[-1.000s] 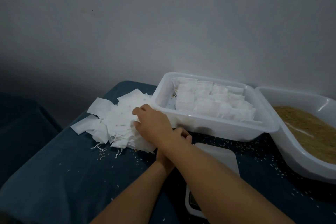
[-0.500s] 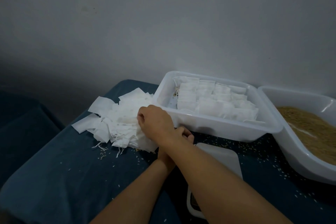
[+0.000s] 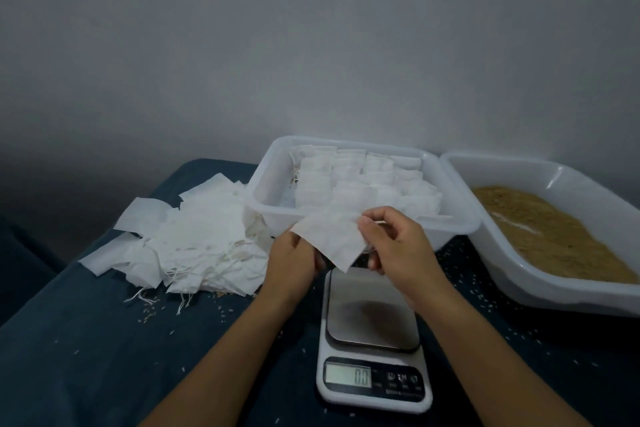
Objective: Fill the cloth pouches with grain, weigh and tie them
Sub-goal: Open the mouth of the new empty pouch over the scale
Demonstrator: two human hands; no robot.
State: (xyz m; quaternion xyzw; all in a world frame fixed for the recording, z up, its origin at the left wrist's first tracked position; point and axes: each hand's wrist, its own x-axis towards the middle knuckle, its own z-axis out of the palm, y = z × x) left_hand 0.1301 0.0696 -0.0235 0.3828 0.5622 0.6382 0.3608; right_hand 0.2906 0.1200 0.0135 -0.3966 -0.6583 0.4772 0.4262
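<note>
One pouch (image 3: 329, 239) now lifted clear of the pile (image 3: 194, 246), held in both hands above the scale (image 3: 372, 333).

A moment ago both hands were down on the pile at the left, arms crossed; now they have come back to the middle. The left hand (image 3: 291, 263) grips the pouch's lower left edge, and the right hand (image 3: 394, 243) pinches its right edge between thumb and fingers, so each grip is closed on the cloth. The pouch hangs flat and empty in front of the tub (image 3: 363, 218) of filled pouches. The scale, earlier half hidden under the arms, shows its whole plate and lit display. The grain (image 3: 554, 229) sits in its tray (image 3: 519, 170) at the right, loose grains scattered on the tabletop (image 3: 86, 357).
</note>
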